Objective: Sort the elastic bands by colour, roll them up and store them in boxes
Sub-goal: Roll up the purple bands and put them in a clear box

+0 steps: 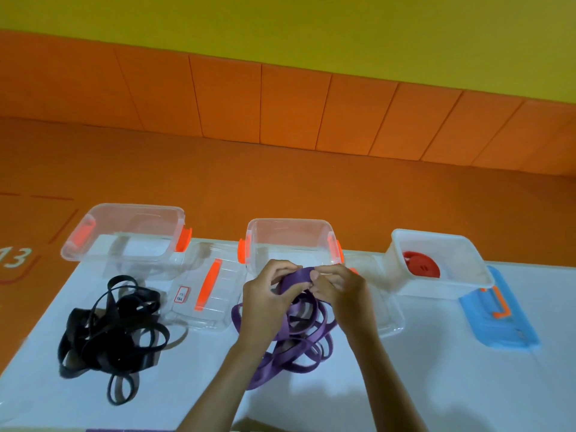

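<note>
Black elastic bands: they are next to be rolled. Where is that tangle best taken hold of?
Probably pinch the lone loop at the near end of the black elastic bands, from above on the near side: it lies flat, clear of the knot.

**Materials and Finishes**

Purple bands [299, 332]: flat, flexible elastic strip with a matt face. Black bands [109, 332]: same strip type, dull and non-reflective.

Left box [124, 213] and middle box [290, 221]: clear, smooth, glossy hard plastic. Latches [182, 240]: opaque orange plastic.

Clear lid [215, 310]: transparent ribbed plastic with a white paper label [181, 294].

Right box [402, 275]: milky translucent plastic, less glossy. Red roll [420, 265]: smooth and matt.

Blue lid [505, 325]: opaque plastic, satin finish.

Surface [436, 385]: white, smooth, matt. Floor [280, 182]: orange, matt.
</note>
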Demonstrator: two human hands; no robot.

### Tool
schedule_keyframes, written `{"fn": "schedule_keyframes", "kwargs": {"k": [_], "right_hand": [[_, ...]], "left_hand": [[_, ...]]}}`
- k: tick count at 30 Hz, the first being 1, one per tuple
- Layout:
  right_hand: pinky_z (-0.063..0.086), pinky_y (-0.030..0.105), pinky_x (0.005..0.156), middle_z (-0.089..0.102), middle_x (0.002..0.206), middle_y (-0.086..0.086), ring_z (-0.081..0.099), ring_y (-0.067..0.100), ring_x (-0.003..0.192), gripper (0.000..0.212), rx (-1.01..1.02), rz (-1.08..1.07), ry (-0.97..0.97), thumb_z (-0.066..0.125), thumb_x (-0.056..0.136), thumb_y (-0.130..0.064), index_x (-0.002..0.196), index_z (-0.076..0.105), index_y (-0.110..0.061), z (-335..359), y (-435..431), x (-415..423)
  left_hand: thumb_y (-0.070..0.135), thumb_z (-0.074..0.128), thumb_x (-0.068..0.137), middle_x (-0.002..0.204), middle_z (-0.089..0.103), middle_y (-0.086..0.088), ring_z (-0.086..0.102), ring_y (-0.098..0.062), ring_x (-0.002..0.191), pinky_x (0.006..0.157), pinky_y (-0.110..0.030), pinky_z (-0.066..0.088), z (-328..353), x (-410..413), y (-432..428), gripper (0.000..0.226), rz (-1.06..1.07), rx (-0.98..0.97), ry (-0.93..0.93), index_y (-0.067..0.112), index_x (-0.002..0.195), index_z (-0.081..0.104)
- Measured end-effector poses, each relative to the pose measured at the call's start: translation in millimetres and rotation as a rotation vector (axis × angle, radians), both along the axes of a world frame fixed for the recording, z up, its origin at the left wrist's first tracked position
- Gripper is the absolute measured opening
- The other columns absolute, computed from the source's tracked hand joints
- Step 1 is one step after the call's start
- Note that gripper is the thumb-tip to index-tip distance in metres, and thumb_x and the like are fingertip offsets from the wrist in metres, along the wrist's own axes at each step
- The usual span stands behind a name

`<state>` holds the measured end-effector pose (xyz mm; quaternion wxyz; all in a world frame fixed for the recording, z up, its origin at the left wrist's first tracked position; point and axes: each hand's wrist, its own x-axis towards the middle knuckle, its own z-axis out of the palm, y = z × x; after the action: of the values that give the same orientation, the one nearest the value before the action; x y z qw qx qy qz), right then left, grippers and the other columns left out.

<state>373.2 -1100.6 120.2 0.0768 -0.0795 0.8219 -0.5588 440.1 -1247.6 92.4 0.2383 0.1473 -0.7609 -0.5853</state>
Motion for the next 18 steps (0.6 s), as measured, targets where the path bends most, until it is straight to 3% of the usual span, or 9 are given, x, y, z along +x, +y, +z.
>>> {"fn": "schedule_keyframes", "kwargs": {"k": [3, 6, 8, 10, 12, 15, 18], "right_hand": [[0.064, 0.054, 0.073, 0.078, 0.069, 0.000, 0.079, 0.022, 0.070, 0.027, 0.029, 0.047, -0.017, 0.070, 0.100, -0.028, 0.074, 0.076, -0.022, -2.6, -3.9, 6.7], [0.064, 0.051, 0.068, 0.077, 0.066, -0.006, 0.077, 0.016, 0.066, 0.022, 0.040, 0.062, 0.038, 0.073, 0.092, -0.044, 0.071, 0.078, -0.037, -3.1, -7.8, 11.4], [0.064, 0.052, 0.068, 0.076, 0.065, -0.006, 0.077, 0.018, 0.065, 0.025, 0.045, 0.067, 0.057, 0.076, 0.092, -0.036, 0.070, 0.076, -0.048, -5.0, -8.8, 9.8], [0.065, 0.054, 0.070, 0.076, 0.064, -0.002, 0.077, 0.021, 0.066, 0.028, 0.052, 0.052, -0.007, 0.075, 0.094, -0.031, 0.068, 0.077, -0.042, -8.0, -9.6, 9.7], [0.066, 0.051, 0.074, 0.077, 0.066, 0.003, 0.078, 0.021, 0.068, 0.027, 0.013, 0.002, -0.149, 0.074, 0.091, -0.038, 0.068, 0.077, -0.025, -10.5, -10.1, 8.2], [0.062, 0.037, 0.072, 0.080, 0.076, 0.013, 0.080, 0.021, 0.076, 0.033, -0.156, -0.087, -0.425, 0.076, 0.082, -0.047, 0.074, 0.077, -0.015, -12.1, -8.1, 1.4], [0.059, 0.028, 0.068, 0.080, 0.083, 0.012, 0.078, 0.019, 0.076, 0.028, -0.272, -0.130, -0.590, 0.077, 0.090, -0.039, 0.084, 0.080, -0.012, -14.2, -11.3, -1.4]], "left_hand": [[0.022, 0.089, 0.086, 0.101, 0.071, 0.035, 0.067, 0.012, 0.103, 0.079, -0.003, 0.050, 1.2, -2.6, 3.1, 0.042, -0.017, -0.023, 0.006, 0.054, 0.098, 0.065], [0.026, 0.085, 0.089, 0.101, 0.070, 0.038, 0.065, 0.014, 0.102, 0.078, -0.001, 0.048, 1.8, -5.1, 1.9, 0.040, -0.072, -0.095, -0.013, 0.057, 0.096, 0.063], [0.030, 0.085, 0.089, 0.101, 0.071, 0.034, 0.067, 0.009, 0.102, 0.079, -0.004, 0.051, 0.3, -6.2, 1.1, 0.031, -0.103, -0.088, -0.016, 0.052, 0.099, 0.066], [0.030, 0.086, 0.088, 0.102, 0.074, 0.031, 0.069, 0.004, 0.103, 0.083, -0.010, 0.055, -2.8, -5.5, -1.6, 0.028, -0.128, -0.050, -0.018, 0.049, 0.102, 0.071], [0.024, 0.087, 0.087, 0.107, 0.075, 0.028, 0.071, -0.002, 0.106, 0.087, -0.017, 0.059, -7.4, -3.1, -6.6, 0.034, -0.161, -0.030, -0.007, 0.046, 0.109, 0.075], [0.018, 0.090, 0.084, 0.111, 0.078, 0.019, 0.074, -0.012, 0.107, 0.089, -0.023, 0.061, -15.0, 0.1, -14.5, 0.036, -0.170, 0.044, 0.006, 0.032, 0.115, 0.080], [0.018, 0.090, 0.084, 0.111, 0.078, 0.019, 0.075, -0.011, 0.107, 0.089, -0.021, 0.060, -15.0, -1.0, -14.9, 0.035, -0.131, 0.076, 0.010, 0.032, 0.115, 0.081]]}}
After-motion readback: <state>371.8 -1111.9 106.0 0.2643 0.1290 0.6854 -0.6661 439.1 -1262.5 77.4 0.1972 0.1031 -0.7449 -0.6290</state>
